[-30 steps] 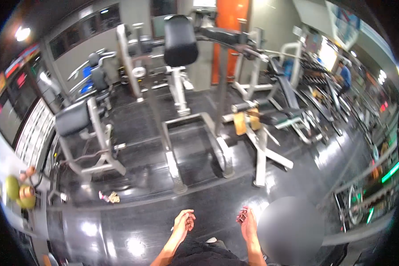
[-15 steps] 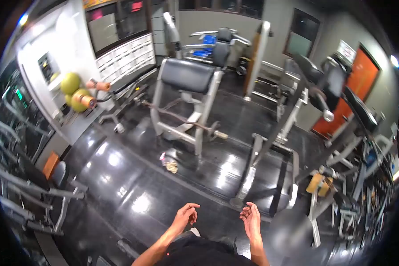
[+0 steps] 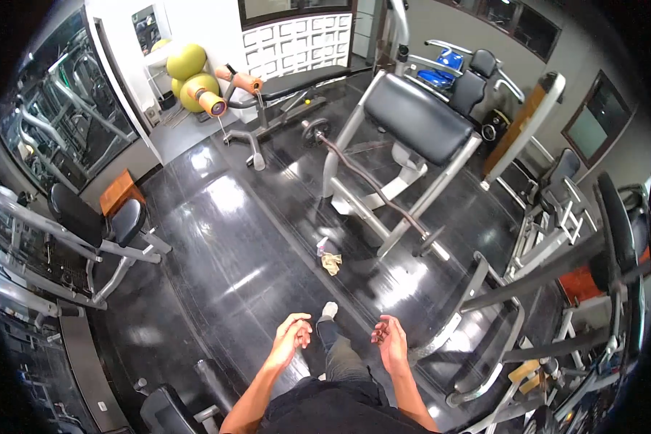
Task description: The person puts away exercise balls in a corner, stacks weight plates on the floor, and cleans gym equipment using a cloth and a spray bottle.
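Note:
My left hand (image 3: 290, 340) hangs in the air before my body, fingers loosely curled and apart, holding nothing. On the other side my right hand (image 3: 390, 343) is likewise raised and empty, its fingers bent a little. Between and beyond them a beige cloth (image 3: 331, 263) lies on the dark floor beside a small whitish-purple bottle (image 3: 322, 247). Farther off, a curved barbell (image 3: 365, 178) with a small plate near each end rests at a padded curl bench (image 3: 419, 116). Neither hand touches any of these.
An orange-padded bench (image 3: 208, 98) and green exercise balls (image 3: 186, 63) stand at the upper left. Left of me is a seated machine (image 3: 126, 221) near a wooden box (image 3: 122, 192). Metal machine frames (image 3: 497, 367) stand at the right. My foot (image 3: 330, 310) is forward.
The view has turned left and moved nearer the cloth and curl bench, which now appear farther right. One foot has come into view in front. Both hands remain raised and empty.

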{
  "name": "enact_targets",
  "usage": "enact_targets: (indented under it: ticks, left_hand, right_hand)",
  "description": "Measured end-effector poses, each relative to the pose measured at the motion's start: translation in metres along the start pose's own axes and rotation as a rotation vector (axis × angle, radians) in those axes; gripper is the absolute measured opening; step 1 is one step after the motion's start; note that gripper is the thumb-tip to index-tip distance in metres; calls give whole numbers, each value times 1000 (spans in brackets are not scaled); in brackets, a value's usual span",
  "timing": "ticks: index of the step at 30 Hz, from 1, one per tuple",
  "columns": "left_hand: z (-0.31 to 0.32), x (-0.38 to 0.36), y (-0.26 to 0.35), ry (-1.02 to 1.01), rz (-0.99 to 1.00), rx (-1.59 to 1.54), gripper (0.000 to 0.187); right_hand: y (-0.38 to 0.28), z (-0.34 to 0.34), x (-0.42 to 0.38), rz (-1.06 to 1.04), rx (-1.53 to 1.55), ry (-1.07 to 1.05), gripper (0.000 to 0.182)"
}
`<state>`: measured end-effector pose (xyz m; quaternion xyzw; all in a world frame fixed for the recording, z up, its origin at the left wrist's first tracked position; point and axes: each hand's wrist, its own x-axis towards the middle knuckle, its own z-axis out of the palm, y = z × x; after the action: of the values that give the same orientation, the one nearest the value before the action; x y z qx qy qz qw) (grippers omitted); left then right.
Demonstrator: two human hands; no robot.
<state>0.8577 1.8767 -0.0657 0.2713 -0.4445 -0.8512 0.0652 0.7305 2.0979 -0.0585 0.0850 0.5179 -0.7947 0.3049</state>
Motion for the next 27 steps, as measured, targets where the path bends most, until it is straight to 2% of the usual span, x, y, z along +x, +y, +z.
enact_targets:
  ticks: [4, 6, 9, 12, 14, 16, 21, 23, 24, 26, 27]
  left_hand:
    - [-10, 80, 9, 26, 36, -13, 22]
    - [-19, 128, 15, 137, -18, 83, 22]
    - [-39, 200, 11, 179, -61, 89, 23]
    - [-62, 274, -5, 218, -96, 92, 24]
    - [-79, 320, -27, 263, -87, -50, 26]
    - [-101, 370, -52, 279, -97, -3, 26]
    - [-143, 474, -124, 256, -208, 152, 28]
    - [-160, 510, -156, 239, -262, 360, 25]
    - [-171, 523, -174, 239, -294, 363, 25]
    - [-190, 551, -206, 168, -167, 778, 27]
    - [-194, 562, -216, 163, -193, 778, 27]
  right_hand:
    - [-2, 17, 87, 53, -14, -18, 28]
    - [5, 23, 140, 109, -63, 24, 28]
    - [16, 29, 220, 172, -105, 6, 29]
    - [32, 34, 296, 245, -160, 13, 30]
    - [49, 32, 337, 285, -236, -5, 31]
    - [70, 32, 384, 323, -244, -34, 31]
    - [146, 2, 489, 333, -358, -34, 30]
    - [182, -14, 528, 362, -410, -12, 30]
    - [201, -23, 542, 385, -447, 3, 29]
    - [238, -38, 572, 474, -417, 53, 28]
    - [258, -47, 585, 513, -382, 69, 26]
